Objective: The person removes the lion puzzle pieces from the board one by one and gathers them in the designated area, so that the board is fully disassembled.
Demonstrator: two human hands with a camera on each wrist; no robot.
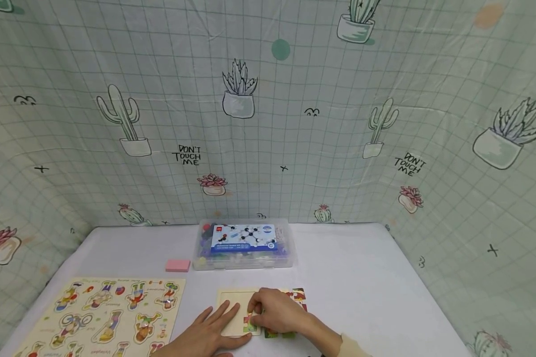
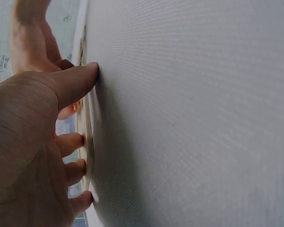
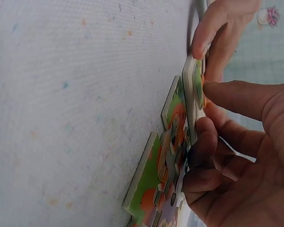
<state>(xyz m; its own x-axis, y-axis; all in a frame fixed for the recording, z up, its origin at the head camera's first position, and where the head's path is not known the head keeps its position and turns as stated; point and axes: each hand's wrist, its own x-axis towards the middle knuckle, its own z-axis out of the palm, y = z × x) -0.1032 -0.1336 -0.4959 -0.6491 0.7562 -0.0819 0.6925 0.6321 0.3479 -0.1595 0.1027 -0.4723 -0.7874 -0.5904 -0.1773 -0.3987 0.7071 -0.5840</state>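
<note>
A light wooden puzzle tray point(image 1: 236, 323) lies on the white table in front of me. My left hand point(image 1: 204, 333) is spread over its left side, fingers straight; in the left wrist view its fingertips rest along the tray's edge. With curled fingers, my right hand point(image 1: 276, 310) pinches a small green and red puzzle piece point(image 1: 250, 325) at the tray's near right corner. The right wrist view shows the thumb point(image 3: 232, 97) against this piece. Just right of the tray, partly hidden under the right hand, lie several loose colourful puzzle pieces point(image 1: 300, 296), also seen as green and orange pieces point(image 3: 149, 177).
A large wooden board point(image 1: 87, 339) with printed sports figures lies at the left. Behind it is a pink block point(image 1: 177, 266). A clear plastic case point(image 1: 245, 262) with a molecular model label stands at the back. Patterned cloth point(image 1: 268, 134) hangs around the table.
</note>
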